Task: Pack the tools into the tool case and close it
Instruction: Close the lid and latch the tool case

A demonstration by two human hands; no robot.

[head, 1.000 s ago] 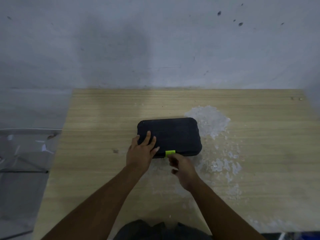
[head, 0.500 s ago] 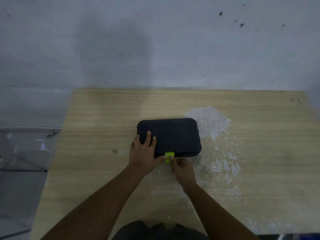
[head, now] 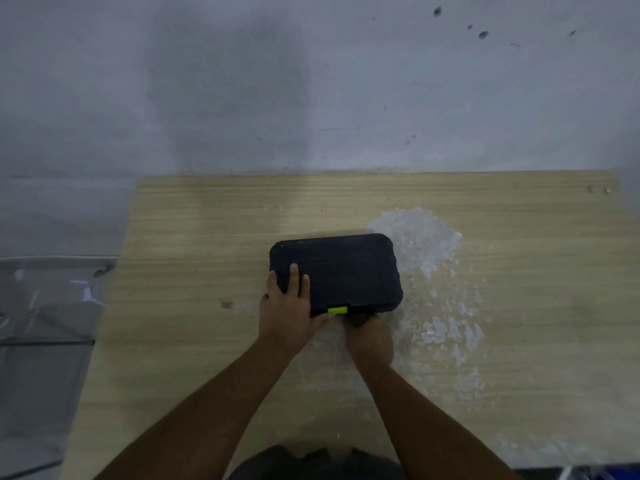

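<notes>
Worn white patch (head: pixel 417 237) marks the wooden table (head: pixel 207 244).

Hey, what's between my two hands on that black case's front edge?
The lime-green latch of the tool case, between the left hand and the right hand, shown in the head view.

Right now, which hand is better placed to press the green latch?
Probably the right. The right hand sits at the front edge of the case, beside the latch; the left hand lies flat on top, holding it down.

Tool case (head: pixel 349 271) on table (head: pixel 194 341), left hand (head: pixel 285 313) atop, right hand (head: pixel 370 337) before it.
</notes>
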